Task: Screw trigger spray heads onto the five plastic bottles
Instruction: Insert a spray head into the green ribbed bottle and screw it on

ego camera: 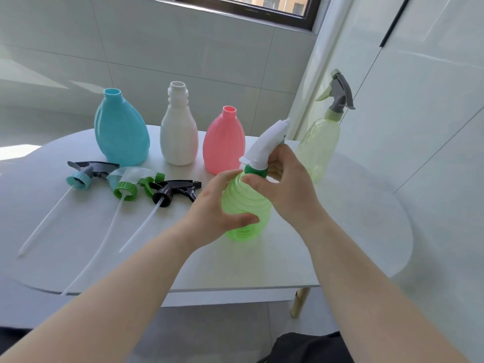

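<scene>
My left hand (220, 205) grips a ribbed green bottle (247, 209), held tilted above the table. My right hand (285, 176) pinches the green collar of a white trigger spray head (264, 146) that sits on the bottle's neck. A blue bottle (121, 129), a white bottle (179, 129) and a pink bottle (224, 145) stand open-necked in a row at the back. Three loose spray heads lie in front of them: one with a teal collar (86, 174), one with a green collar (131, 183), one all black (175, 191). A pale yellow bottle (320, 137) stands at the right with a grey spray head (339, 93) on it.
The white table (340, 231) has a rounded right end and a front edge close to my arms. Long white dip tubes (99, 237) stretch from the loose heads toward the front left. A tiled wall and a window lie behind, and a white cabinet stands at the right.
</scene>
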{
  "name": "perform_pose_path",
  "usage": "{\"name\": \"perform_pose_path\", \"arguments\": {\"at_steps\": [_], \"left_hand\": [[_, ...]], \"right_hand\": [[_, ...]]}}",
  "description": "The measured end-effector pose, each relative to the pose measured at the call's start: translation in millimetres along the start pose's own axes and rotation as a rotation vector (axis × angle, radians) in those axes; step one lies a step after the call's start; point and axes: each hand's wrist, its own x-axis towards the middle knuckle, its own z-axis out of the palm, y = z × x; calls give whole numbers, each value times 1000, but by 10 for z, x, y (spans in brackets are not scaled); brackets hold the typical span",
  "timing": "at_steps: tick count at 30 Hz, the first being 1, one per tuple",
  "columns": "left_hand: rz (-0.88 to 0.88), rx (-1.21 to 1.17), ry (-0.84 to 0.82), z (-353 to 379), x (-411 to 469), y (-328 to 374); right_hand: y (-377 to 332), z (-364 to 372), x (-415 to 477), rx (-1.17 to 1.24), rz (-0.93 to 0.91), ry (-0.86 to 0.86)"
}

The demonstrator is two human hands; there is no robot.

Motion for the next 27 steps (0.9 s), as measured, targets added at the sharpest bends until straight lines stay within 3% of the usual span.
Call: {"name": "perform_pose_path", "arguments": {"at_steps": [4,9,11,15,17,20,25,27], "left_hand": [[-18,-25,-72,-62,-1,20],[-66,31,-269,-195,56,-4],[-77,70,-241,-149,40,3],[-80,178,57,112,-138,40],[-56,262,130,196,-238,27],[-23,221,68,131,-245,11],[-49,133,-164,-8,46,29],[-46,135,-139,69,73,20]], "right_hand": [[18,94,-9,10,16,86],[47,26,11,71,69,13],[54,1,5,123,71,-25],[48,-53,-11,168,48,-89],[64,-88,-13,164,53,-65],[80,-134,-25,206,84,-44],[70,-178,21,247,134,-152],[74,-167,22,237,139,-117]]}}
